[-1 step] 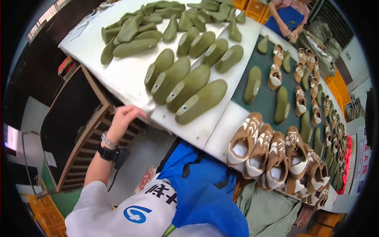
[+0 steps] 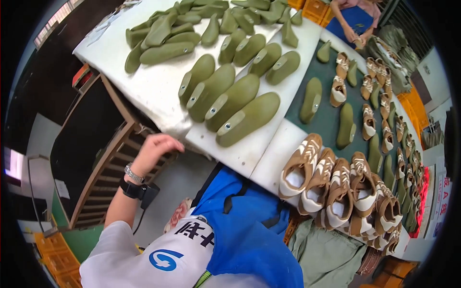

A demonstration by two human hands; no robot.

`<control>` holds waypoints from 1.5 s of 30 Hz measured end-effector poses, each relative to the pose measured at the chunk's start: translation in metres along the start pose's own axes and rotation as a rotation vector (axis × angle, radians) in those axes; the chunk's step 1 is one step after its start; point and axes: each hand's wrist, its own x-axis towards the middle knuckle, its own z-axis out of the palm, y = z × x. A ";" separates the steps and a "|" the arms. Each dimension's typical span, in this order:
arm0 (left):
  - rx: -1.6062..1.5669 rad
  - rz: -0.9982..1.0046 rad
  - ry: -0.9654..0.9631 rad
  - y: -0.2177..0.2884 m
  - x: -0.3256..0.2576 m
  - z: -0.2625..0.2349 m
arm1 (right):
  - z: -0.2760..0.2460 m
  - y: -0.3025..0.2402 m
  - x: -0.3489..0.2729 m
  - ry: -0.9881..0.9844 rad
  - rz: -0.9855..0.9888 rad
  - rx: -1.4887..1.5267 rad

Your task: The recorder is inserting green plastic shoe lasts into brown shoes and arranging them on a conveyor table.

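Observation:
My left hand [image 2: 161, 146], with a metal watch and a black band on its wrist, hovers by the near edge of the white table [image 2: 158, 96]. Its fingers are loosely curled together, and nothing shows in them. Closest to it is a row of green shoe lasts [image 2: 247, 120] lying on their sides along the table's near part. More lasts stand in a second row [image 2: 283, 67] behind, and a loose heap of lasts [image 2: 163, 33] fills the far left. My right hand is out of view.
Brown and white sneakers [image 2: 338, 192] crowd the near right edge. Lasts and shoe uppers [image 2: 338, 91] lie on a dark green surface [image 2: 331, 129] to the right. A slatted wooden rack [image 2: 103, 177] stands left of me. Across the table is another person [image 2: 355, 21] in a blue apron.
My left hand has dropped slightly away from the table edge. The whole view has shifted a little; the lasts and shoes keep their places.

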 end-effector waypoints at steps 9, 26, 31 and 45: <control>0.449 -0.658 -0.487 -0.302 -0.044 0.054 | -0.016 0.025 0.018 -0.034 0.100 -0.227; 0.535 -0.546 -0.661 -0.373 0.143 0.047 | -0.101 -0.223 0.253 0.155 0.088 -0.482; 0.576 -0.601 -0.610 -0.357 0.152 0.037 | -0.112 -0.250 0.281 0.171 0.098 -0.574; 0.692 -0.508 -0.506 -0.309 0.056 0.016 | -0.041 -0.150 0.211 0.469 0.022 -0.718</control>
